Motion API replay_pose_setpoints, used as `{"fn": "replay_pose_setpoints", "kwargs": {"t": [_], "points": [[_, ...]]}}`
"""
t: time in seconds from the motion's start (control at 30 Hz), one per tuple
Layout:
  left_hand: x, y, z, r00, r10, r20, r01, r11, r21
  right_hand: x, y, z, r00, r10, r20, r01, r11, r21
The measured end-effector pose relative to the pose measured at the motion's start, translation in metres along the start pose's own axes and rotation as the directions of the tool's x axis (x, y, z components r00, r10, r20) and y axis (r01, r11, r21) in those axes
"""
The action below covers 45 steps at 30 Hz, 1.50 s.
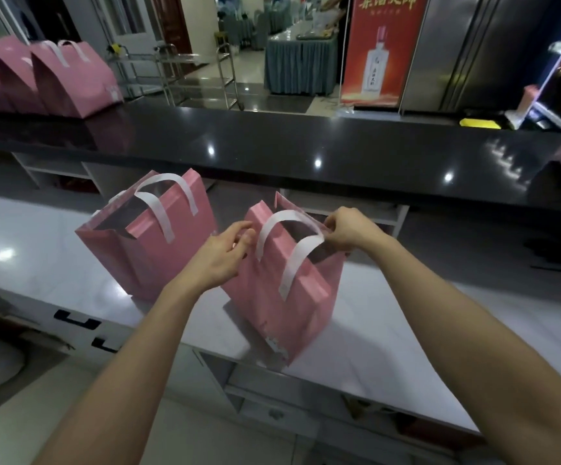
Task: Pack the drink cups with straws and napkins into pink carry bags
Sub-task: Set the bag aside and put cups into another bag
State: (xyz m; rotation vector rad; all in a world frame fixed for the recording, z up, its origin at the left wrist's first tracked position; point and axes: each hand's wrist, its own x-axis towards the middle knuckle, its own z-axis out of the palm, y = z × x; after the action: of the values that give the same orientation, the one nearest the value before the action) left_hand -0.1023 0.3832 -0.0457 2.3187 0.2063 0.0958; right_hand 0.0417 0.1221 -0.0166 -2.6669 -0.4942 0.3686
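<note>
A pink carry bag (282, 310) with white handles stands on the white worktop (54, 263) near its front edge. My left hand (220, 255) pinches the bag's left rim. My right hand (348, 229) pinches its right rim, and the mouth gapes between them. What is inside the bag is dark and cannot be made out. A second pink bag (145, 256) stands upright to the left with its mouth open. No cup, straw or napkin shows.
A raised black counter (306, 142) runs across behind the worktop. Three more pink bags (74, 82) stand on it at the far left. A yellow item (480, 123) and a shelf unit are at the far right. Drawers sit below the worktop.
</note>
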Motion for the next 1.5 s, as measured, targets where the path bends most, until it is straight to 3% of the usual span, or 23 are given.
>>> {"fn": "replay_pose_setpoints", "kwargs": {"t": [0.23, 0.37, 0.63, 0.97, 1.17, 1.37, 1.5], "points": [[0.015, 0.028, 0.005, 0.971, 0.089, -0.221, -0.070, 0.993, 0.091, -0.048, 0.051, -0.026, 0.986, 0.060, -0.153, -0.033, 0.985, 0.171], [0.030, 0.074, 0.035, 0.952, 0.180, -0.249, -0.146, 0.978, 0.148, -0.090, 0.103, -0.049, 0.970, 0.113, -0.214, -0.052, 0.960, 0.274], [0.030, 0.195, 0.152, 0.935, 0.333, -0.121, -0.313, 0.936, 0.160, -0.173, 0.235, -0.091, 0.912, 0.238, -0.335, -0.107, 0.924, 0.366], [-0.009, 0.318, 0.329, 0.937, 0.348, 0.037, -0.349, 0.926, 0.141, -0.257, 0.400, -0.128, 0.851, 0.327, -0.410, -0.194, 0.923, 0.333], [-0.014, 0.377, 0.382, 0.939, 0.290, 0.187, -0.323, 0.928, 0.186, -0.278, 0.451, -0.135, 0.792, 0.415, -0.449, -0.227, 0.881, 0.414], [0.023, 0.419, 0.412, 0.933, 0.300, 0.198, -0.346, 0.896, 0.278, -0.280, 0.483, -0.133, 0.855, 0.367, -0.366, -0.146, 0.848, 0.509], [0.052, 0.428, 0.419, 0.919, 0.322, 0.228, -0.381, 0.875, 0.299, -0.277, 0.520, -0.143, 0.749, 0.459, -0.478, -0.242, 0.861, 0.447]]}}
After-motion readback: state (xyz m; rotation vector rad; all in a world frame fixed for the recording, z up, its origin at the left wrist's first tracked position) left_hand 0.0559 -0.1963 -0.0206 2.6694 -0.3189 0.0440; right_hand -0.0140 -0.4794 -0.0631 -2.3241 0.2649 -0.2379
